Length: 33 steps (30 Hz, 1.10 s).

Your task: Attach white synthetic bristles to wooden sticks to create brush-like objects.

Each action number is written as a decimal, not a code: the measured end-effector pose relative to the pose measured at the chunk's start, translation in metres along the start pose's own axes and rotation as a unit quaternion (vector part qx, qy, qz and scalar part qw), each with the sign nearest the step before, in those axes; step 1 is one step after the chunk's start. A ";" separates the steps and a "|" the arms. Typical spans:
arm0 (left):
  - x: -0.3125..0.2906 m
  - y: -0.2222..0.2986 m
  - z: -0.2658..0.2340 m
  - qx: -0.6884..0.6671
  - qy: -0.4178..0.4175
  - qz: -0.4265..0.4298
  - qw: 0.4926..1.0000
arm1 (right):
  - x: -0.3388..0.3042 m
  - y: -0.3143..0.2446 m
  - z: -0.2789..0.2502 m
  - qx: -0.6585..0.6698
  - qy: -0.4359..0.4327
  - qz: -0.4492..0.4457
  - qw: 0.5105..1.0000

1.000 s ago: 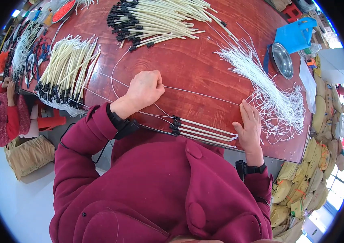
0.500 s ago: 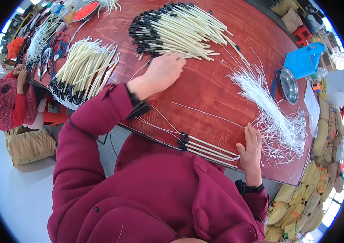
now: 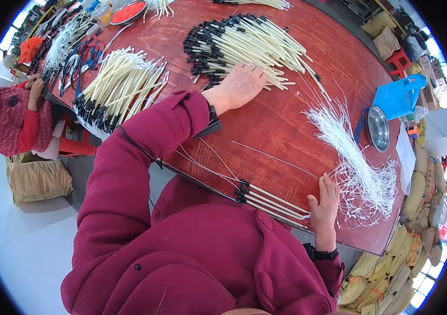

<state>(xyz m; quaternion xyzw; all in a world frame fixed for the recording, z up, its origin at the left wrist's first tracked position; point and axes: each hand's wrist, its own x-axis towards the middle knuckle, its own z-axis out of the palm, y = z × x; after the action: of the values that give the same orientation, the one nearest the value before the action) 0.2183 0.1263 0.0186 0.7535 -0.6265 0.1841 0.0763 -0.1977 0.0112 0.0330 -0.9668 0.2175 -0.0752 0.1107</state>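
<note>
My left hand [image 3: 243,85] reaches over the near edge of a big pile of cream sticks with black ends [image 3: 257,44]. Its fingers bend down and close over some sticks, with the tips hidden. My right hand [image 3: 324,207] lies on the table, fingers stretched and thumb apart. Beside its thumb are the white-tipped ends of several cream sticks [image 3: 276,201], lying in a row along the near edge, black ends to the left. A thin white cord [image 3: 276,153] runs across the table toward my right fingertips.
A second bundle of sticks [image 3: 121,86] lies left, and loose white cords [image 3: 357,157] spread right. Beyond those cords stand a metal bowl [image 3: 378,128] and a blue jug [image 3: 399,97]. A red dish [image 3: 127,11] sits far left. A seated person [image 3: 16,115] works at left.
My left hand has moved right and farther over the stick pile, its fingers bent down among the sticks. The right hand stays beside the row of sticks. The whole view has shifted slightly.
</note>
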 end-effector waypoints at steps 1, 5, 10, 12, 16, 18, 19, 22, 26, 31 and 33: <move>0.000 -0.001 0.002 0.001 0.005 0.001 1.000 | 0.001 0.000 0.000 -0.004 0.005 -0.002 1.000; -0.002 -0.003 0.005 -0.001 0.000 0.026 1.000 | -0.003 0.000 0.003 0.011 0.012 0.011 1.000; -0.003 -0.001 -0.002 -0.042 -0.002 0.011 0.999 | -0.002 -0.004 0.003 0.017 0.022 0.016 0.999; -0.003 -0.003 -0.006 -0.084 -0.007 0.002 0.996 | 0.000 -0.008 0.001 0.019 0.029 0.017 0.999; -0.007 -0.015 -0.022 -0.158 -0.030 -0.039 0.986 | 0.002 -0.008 0.001 0.019 0.031 0.016 0.999; -0.008 -0.018 -0.031 -0.172 -0.057 -0.062 0.981 | 0.001 -0.008 0.001 0.016 0.030 0.019 0.999; -0.008 -0.019 -0.036 -0.174 -0.057 -0.062 0.981 | 0.001 -0.008 0.001 0.016 0.031 0.021 0.999; -0.011 -0.021 -0.050 -0.101 -0.106 -0.060 0.987 | 0.001 -0.007 0.002 0.017 0.031 0.022 0.999; -0.020 -0.030 -0.055 -0.062 -0.108 -0.105 0.987 | 0.003 -0.005 0.004 0.009 0.035 0.017 0.999; -0.055 -0.033 -0.078 -0.119 -0.095 -0.008 0.988 | 0.003 -0.004 0.005 0.013 0.035 0.022 0.999; -0.081 -0.021 -0.094 -0.218 -0.055 -0.031 0.974 | 0.004 -0.005 0.003 0.012 0.040 0.014 0.999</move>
<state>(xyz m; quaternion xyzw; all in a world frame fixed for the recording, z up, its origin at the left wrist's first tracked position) 0.2099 0.2370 0.0775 0.7466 -0.6313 -0.0015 0.2098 -0.1916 0.0141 0.0312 -0.9585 0.2342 -0.1154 0.1144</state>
